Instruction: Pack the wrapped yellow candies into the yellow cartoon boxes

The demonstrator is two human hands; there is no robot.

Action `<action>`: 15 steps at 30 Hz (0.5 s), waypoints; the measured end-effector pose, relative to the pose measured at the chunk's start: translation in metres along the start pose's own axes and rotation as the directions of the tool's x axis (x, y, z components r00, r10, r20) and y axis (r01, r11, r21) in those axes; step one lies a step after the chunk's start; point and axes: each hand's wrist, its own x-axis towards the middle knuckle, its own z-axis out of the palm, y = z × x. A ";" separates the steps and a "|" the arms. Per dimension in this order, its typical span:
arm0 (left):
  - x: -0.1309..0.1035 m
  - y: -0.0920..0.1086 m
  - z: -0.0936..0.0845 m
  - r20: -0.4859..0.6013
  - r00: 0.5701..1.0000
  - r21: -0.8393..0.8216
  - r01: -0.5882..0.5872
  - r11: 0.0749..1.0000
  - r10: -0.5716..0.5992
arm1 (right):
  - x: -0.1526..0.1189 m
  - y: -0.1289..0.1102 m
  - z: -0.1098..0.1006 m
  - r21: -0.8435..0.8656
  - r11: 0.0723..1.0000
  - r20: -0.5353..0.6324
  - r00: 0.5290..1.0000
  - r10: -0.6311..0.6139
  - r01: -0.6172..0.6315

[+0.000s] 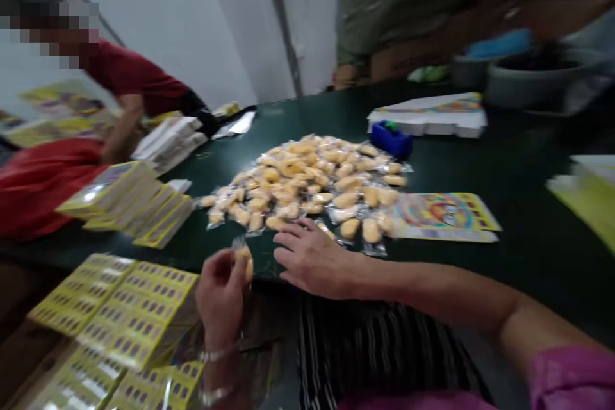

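Note:
In the head view, my left hand (221, 288) pinches a small yellow oval piece in a clear wrapper (247, 262) between thumb and fingers, just off the table's near edge. My right hand (314, 259) is open, palm down, with its fingers stretched out at the front of a heap of similar wrapped yellow pieces (298, 173). Whether its fingertips touch any piece I cannot tell. Flat colourful printed cards (446, 214) lie right of the heap, and a blue tape dispenser (390, 139) stands behind it.
Stacks of yellow-edged boxes (129, 202) stand on the dark green table (528, 288) at left. More yellow printed boxes (120, 307) sit lower, beside the near edge. A person in a red shirt (139, 77) works at far left. White flat cartons (427, 115) and grey tubs (528, 80) are at the back right.

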 end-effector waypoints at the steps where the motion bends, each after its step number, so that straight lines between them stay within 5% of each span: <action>1: 0.018 0.007 0.022 0.098 0.989 0.020 -0.116 0.993 0.113 | -0.031 0.008 -0.008 0.006 0.996 -0.056 0.995 0.085 -0.085; 4: 0.034 0.018 0.076 0.333 0.890 0.086 -0.359 0.929 0.313 | -0.139 0.045 -0.028 -0.007 0.911 -0.207 0.892 0.402 -0.412; 7: -0.007 0.018 0.105 0.417 0.763 0.264 -0.621 0.738 0.494 | -0.229 0.069 -0.044 -0.028 0.734 -0.421 0.674 0.607 -0.679; 9: -0.044 0.018 0.117 0.523 0.637 0.295 -0.759 0.581 0.567 | -0.264 0.057 -0.046 0.099 0.681 -0.461 0.573 0.678 -0.726; 10: -0.059 0.020 0.124 0.575 0.575 0.280 -0.807 0.520 0.582 | -0.273 0.044 -0.043 0.190 0.685 -0.384 0.589 0.711 -0.703; 13: -0.070 0.038 0.150 0.688 0.393 0.170 -0.905 0.391 0.611 | -0.277 -0.011 -0.017 0.347 0.695 -0.005 0.740 0.673 -0.629; 15: -0.052 0.051 0.171 0.760 0.256 0.063 -0.944 0.324 0.597 | -0.269 -0.041 0.011 0.392 0.637 0.250 0.743 0.621 -0.664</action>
